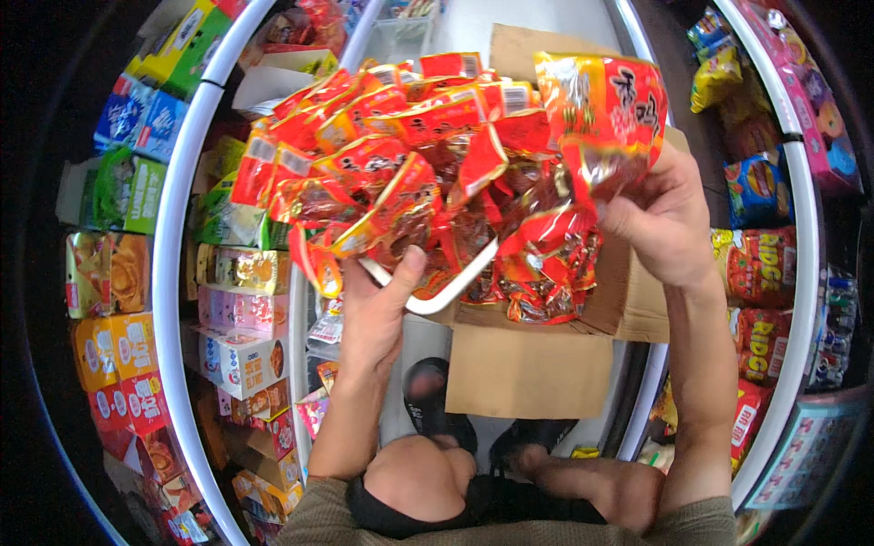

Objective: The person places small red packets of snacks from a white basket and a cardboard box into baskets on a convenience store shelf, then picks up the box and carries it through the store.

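My left hand [382, 300] grips the near-left corner of a white plastic container [447, 290], its thumb over the rim. Many red snack packets [382, 170] fill this container and stand above its rim. At the right, my right hand [655, 211] pinches a red and yellow packet [601, 102] between thumb and fingers, at the right side of the heap. Below the container and to its right is an open cardboard box [532, 368] with its flaps spread. More red packets [553, 286] show above or inside the box; which one, I cannot tell.
Shelves with white edges [181, 170] curve along both sides. Boxed snacks [246, 358] stand at the left, and bagged chips [758, 266] at the right. A clear plastic bin [403, 41] is at the top. My feet [437, 403] are on the pale floor below the cardboard box.
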A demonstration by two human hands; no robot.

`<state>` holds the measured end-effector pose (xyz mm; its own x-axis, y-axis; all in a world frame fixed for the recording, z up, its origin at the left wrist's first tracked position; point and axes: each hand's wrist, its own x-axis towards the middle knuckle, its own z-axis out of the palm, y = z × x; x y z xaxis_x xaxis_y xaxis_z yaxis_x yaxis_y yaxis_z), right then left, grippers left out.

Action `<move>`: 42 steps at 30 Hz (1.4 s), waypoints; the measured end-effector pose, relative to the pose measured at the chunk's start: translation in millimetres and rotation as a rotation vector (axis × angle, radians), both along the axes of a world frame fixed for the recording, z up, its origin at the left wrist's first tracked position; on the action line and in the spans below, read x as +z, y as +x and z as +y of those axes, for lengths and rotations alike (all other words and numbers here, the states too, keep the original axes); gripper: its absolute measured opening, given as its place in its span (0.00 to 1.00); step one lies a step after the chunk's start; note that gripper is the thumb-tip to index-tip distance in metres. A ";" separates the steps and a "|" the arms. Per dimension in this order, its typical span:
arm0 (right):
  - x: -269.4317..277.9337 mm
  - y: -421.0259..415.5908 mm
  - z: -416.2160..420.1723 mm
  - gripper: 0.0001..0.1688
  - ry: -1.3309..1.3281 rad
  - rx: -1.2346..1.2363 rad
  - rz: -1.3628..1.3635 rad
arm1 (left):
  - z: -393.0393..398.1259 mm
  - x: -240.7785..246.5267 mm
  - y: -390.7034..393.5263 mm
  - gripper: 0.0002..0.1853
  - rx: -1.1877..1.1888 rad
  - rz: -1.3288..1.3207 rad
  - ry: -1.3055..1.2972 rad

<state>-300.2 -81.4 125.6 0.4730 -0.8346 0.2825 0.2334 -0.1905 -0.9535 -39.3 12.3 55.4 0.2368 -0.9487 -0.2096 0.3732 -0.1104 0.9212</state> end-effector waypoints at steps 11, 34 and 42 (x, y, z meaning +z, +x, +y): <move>-26.3 65.1 27.4 0.15 -0.342 -0.101 0.286 | 0.1 -16.5 4.0 0.42 0.054 0.065 -0.058; -28.7 77.9 21.3 0.08 -0.522 -0.116 0.621 | 9.9 -38.1 10.5 0.35 0.014 -0.024 -0.046; -48.9 86.3 52.5 0.09 -0.561 -0.130 0.892 | 23.9 -31.7 5.5 0.14 -0.011 0.037 -0.091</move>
<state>-213.9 -28.9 76.7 0.6152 -0.7515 0.2382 -0.5610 -0.6296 -0.5375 -33.8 36.2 23.7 0.2198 -0.9668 -0.1306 0.4067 -0.0309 0.9131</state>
